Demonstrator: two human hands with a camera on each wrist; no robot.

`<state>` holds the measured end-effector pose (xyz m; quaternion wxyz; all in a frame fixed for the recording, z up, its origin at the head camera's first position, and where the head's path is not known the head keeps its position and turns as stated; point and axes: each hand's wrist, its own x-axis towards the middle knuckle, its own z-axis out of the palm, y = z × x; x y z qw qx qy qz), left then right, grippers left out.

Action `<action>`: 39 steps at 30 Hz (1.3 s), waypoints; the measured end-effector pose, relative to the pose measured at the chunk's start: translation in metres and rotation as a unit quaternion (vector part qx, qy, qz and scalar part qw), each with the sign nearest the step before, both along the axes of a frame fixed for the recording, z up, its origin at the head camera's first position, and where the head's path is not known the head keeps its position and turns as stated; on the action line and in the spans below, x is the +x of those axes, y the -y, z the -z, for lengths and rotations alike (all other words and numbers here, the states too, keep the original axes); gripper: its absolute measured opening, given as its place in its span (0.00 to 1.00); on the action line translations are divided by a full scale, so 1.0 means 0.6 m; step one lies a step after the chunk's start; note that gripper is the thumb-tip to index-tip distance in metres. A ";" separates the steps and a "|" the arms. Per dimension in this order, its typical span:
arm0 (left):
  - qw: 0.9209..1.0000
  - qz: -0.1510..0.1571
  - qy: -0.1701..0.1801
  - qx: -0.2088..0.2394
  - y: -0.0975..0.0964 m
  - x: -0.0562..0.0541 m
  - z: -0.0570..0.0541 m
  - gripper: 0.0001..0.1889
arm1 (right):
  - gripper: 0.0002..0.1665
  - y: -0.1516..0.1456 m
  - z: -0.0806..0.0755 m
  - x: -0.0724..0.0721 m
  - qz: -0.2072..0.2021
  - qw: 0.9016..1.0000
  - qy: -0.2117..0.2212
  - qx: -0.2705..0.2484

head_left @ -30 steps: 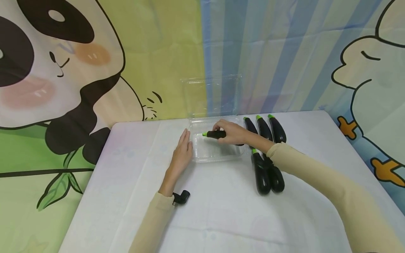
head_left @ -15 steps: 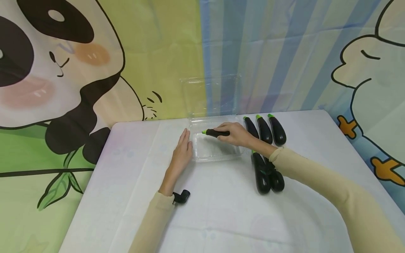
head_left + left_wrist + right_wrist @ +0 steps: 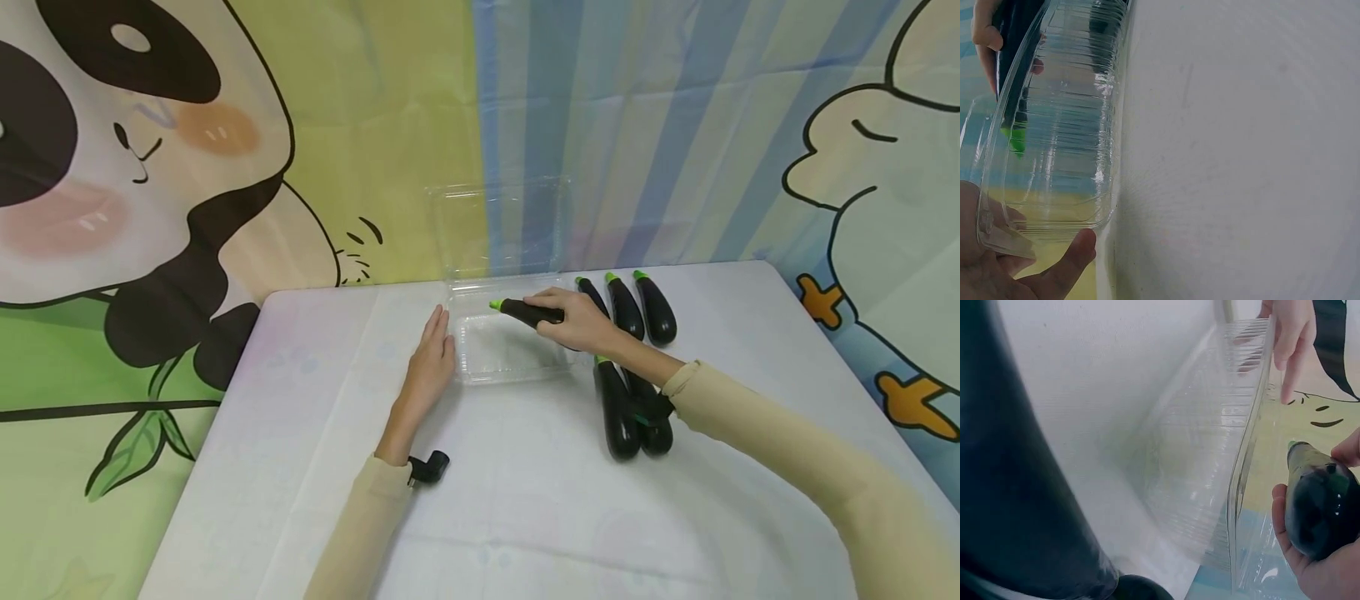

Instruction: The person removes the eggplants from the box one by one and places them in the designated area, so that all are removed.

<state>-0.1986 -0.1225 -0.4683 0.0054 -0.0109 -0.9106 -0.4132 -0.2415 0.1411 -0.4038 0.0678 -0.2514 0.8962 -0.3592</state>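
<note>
A clear plastic box (image 3: 517, 372) stands near the table's far edge, its hinged lid (image 3: 498, 225) raised behind it. My left hand (image 3: 431, 358) rests along the box's left side with fingers extended; in the left wrist view the thumb (image 3: 1072, 262) is at the box's lower corner. Above the box my right hand (image 3: 573, 319) grips a dark eggplant (image 3: 528, 312) by its thick end, green stem pointing left. In the right wrist view this eggplant (image 3: 1322, 500) lies between thumb and fingers, higher than the box rim (image 3: 1235, 481).
To the right of the box, three eggplants (image 3: 656, 308) lie in a back row. Two more eggplants (image 3: 619, 417) are in front, partly under the right wrist and its camera. A patterned cloth backdrop (image 3: 637, 125) rises behind the white table (image 3: 510, 500).
My right hand has drawn a little to the right and away from me, and the eggplant in it has lifted slightly and tilted. The left hand stays on the box.
</note>
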 end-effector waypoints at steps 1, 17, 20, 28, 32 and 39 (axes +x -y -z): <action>1.000 0.001 0.000 0.000 0.000 0.000 0.000 0.28 | 0.29 -0.002 -0.001 0.002 0.003 1.000 -0.008 0.001; 1.000 0.003 0.002 0.004 0.001 0.003 0.003 0.28 | 0.28 -0.031 0.002 0.032 -0.013 1.000 -0.010 -0.023; 1.000 0.005 -0.001 0.002 0.002 0.002 0.004 0.28 | 0.30 -0.040 0.001 0.044 -0.003 1.000 -0.002 -0.023; 1.000 0.001 0.001 0.004 0.000 0.004 -0.001 0.28 | 0.32 -0.071 0.005 0.064 -0.001 0.999 -0.027 -0.019; 1.000 0.000 -0.006 0.010 -0.002 0.004 -0.001 0.28 | 0.29 -0.087 0.010 0.076 0.013 0.999 -0.037 -0.033; 1.000 0.003 -0.011 0.013 -0.001 0.002 -0.003 0.28 | 0.28 -0.111 0.016 0.103 0.047 0.996 -0.057 -0.049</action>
